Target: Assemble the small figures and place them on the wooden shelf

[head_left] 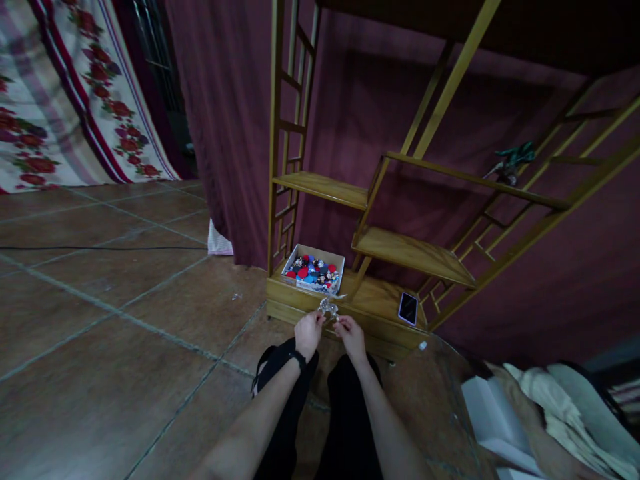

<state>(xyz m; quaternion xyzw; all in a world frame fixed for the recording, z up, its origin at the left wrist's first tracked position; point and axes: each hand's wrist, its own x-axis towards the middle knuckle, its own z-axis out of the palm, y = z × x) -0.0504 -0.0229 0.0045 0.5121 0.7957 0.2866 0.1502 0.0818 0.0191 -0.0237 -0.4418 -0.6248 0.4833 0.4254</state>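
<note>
Both sets of fingers are pinched onto the small silvery figure point(328, 307), left hand point(309, 332) on one lower end, right hand point(351, 337) on the other, just in front of the open box point(327, 255). Too small and dim to be sure, but I'd guess hard plastic: light, stiff, kinda slick, thin bits that could snap. I'd grab the chunky middle, not the spindly piece by the box. Phone point(408, 309) lies right of the box.
</note>
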